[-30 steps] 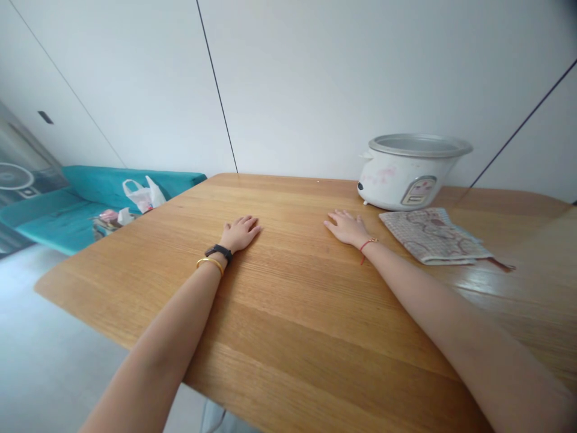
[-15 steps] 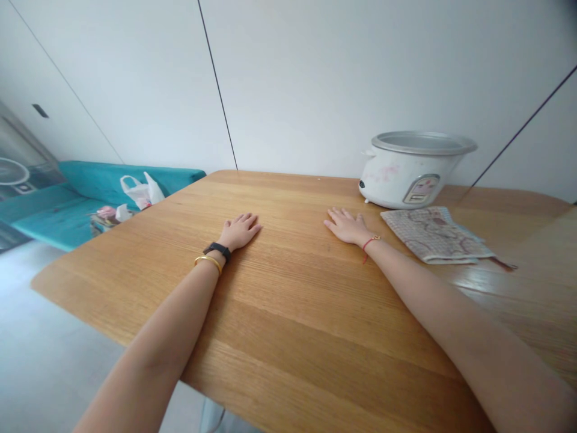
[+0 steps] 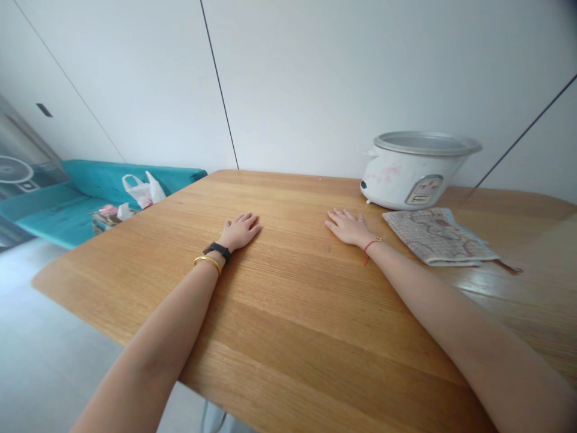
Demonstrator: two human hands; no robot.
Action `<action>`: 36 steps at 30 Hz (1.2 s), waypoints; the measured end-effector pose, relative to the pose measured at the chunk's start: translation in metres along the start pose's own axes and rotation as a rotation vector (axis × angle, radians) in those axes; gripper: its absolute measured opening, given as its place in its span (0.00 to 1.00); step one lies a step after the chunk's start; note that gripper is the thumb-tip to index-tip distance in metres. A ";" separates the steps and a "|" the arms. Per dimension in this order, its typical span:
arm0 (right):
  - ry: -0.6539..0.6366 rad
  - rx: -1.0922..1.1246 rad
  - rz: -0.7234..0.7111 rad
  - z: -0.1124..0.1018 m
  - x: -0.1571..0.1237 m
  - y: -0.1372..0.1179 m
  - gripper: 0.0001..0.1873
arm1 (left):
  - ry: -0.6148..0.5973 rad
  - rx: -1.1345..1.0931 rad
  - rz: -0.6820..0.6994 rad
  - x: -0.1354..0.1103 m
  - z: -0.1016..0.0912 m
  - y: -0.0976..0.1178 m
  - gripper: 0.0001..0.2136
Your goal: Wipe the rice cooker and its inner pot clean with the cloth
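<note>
My left hand lies flat on the wooden table, palm down, fingers spread and holding nothing. A black band and a gold bangle circle that wrist. Palm down on the same tabletop, my right hand is also open, with a red string bracelet at its wrist. Just right of it lies a folded patterned cloth with a brown loop. Behind the cloth stands a white rice cooker without a lid; its inside bottom is hidden from this angle.
A white panelled wall rises behind the table. On the left is a teal sofa bearing a white plastic bag and several small items. A fan shows at the far left edge, partly cut off.
Both hands stay flat in the same places on the table. Only the camera view has shifted very slightly.
</note>
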State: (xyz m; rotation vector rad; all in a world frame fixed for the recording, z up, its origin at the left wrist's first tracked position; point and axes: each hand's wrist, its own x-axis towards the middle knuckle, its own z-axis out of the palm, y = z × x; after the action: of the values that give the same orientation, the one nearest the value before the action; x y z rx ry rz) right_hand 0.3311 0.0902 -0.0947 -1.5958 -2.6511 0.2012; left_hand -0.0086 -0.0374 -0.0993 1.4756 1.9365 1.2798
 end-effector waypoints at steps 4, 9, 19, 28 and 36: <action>0.034 0.013 -0.008 0.002 0.000 0.001 0.35 | -0.001 0.083 0.044 0.001 0.000 -0.003 0.11; 0.070 0.020 -0.010 0.003 -0.002 0.001 0.34 | 0.000 0.157 0.083 0.002 0.000 -0.005 0.11; 0.091 0.021 0.084 0.006 0.001 -0.001 0.39 | -0.216 0.878 0.113 -0.003 -0.004 0.008 0.26; 0.050 -0.007 0.111 0.007 0.005 0.001 0.39 | -0.222 0.876 0.108 -0.002 -0.004 0.007 0.28; 0.046 -0.010 0.097 0.006 0.003 0.001 0.39 | -0.232 0.862 0.103 -0.003 -0.004 0.009 0.28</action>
State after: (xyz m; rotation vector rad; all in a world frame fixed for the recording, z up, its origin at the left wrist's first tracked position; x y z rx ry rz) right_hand 0.3296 0.0930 -0.1010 -1.7121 -2.5471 0.1534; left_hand -0.0059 -0.0418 -0.0905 1.9992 2.3849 0.2308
